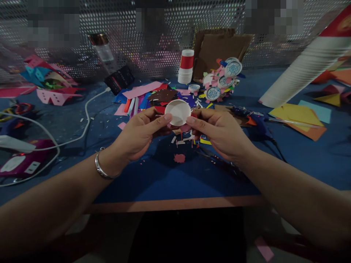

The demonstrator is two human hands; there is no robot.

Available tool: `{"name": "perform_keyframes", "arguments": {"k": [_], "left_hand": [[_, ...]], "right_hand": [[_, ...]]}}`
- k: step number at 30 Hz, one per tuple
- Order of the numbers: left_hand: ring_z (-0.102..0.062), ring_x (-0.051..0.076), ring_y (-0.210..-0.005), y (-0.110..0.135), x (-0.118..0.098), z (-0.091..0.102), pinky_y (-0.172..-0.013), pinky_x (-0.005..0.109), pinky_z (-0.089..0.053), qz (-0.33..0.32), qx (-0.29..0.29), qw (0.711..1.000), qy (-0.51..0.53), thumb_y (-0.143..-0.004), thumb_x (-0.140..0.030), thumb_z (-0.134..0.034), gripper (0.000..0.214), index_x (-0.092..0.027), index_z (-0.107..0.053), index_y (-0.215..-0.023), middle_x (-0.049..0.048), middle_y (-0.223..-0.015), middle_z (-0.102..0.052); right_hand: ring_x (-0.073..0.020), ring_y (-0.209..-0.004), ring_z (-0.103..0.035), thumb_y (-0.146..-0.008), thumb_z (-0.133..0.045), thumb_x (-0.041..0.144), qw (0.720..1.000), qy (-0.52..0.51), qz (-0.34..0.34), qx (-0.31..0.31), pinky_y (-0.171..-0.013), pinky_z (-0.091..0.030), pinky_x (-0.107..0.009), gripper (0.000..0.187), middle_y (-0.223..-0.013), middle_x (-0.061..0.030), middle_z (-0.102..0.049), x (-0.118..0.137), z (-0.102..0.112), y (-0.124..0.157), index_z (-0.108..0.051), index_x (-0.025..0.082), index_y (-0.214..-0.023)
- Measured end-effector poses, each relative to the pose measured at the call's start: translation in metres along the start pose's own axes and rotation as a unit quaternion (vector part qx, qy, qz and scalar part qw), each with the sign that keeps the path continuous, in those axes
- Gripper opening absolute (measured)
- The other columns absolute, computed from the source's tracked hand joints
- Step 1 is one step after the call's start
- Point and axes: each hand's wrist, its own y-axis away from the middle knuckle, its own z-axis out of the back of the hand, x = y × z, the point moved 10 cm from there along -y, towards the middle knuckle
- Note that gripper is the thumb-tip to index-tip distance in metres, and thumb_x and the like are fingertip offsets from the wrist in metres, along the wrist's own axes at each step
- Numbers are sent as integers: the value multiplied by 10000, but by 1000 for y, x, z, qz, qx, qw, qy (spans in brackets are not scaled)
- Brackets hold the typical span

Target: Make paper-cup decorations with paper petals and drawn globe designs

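A small round white paper disc (178,111), like a cup bottom, is held above the blue table between both hands. My left hand (139,133) pinches its left rim with thumb and fingers; a silver bracelet sits on that wrist. My right hand (219,131) grips its right rim, fingers curled, with a bit of pink paper under the thumb. A small pink paper scrap (179,158) lies on the table just below the hands.
Coloured paper pieces (148,95) and snippets litter the table (170,182) behind the hands. A stack of red-and-white paper cups (186,66) stands at the back, next to a craft of cup bottoms (223,80). A long cup stack (304,60) lies right. White cables (82,128) run left.
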Motion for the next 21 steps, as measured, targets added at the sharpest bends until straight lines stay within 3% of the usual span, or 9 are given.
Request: {"name": "perform_keyframes", "arguments": {"k": [5, 9, 18, 21], "left_hand": [[-752, 160, -916, -3, -9, 14, -859, 293, -635, -28, -40, 999, -3, -774, -389, -981, 355, -193, -798, -1006, 22, -1014, -808], [-750, 180, -921, -5, -10, 24, -833, 305, -628, -30, -65, 997, -27, -780, -376, -962, 322, -197, -791, -986, 27, -982, -806], [-684, 175, -935, -5, -15, 19, -882, 310, -543, -85, -37, 984, -155, -811, -521, -925, 391, -190, -807, -983, 47, -977, -784], [-648, 172, -848, -2, -23, 16, -797, 311, -514, -117, -27, 968, -220, -826, -560, -903, 395, -194, -805, -939, 43, -908, -763]], "right_hand": [[-126, -702, -626, -868, -866, 529, 999, 27, 9, -25, -651, -497, -286, 335, -840, -18, -757, 7, 6, 0, -780, 206, -893], [-138, -674, -604, -917, -816, 471, 988, 147, 32, -39, -645, -486, -312, 250, -836, -21, -756, 15, 17, -2, -808, 225, -962], [-167, -677, -627, -957, -712, 321, 944, 303, 102, -82, -636, -470, -341, 145, -787, -33, -746, 37, 46, -7, -779, 209, -895], [-188, -702, -668, -945, -692, 281, 920, 372, 98, -77, -644, -473, -351, 116, -810, -41, -768, 39, 53, -9, -777, 211, -908]]}}
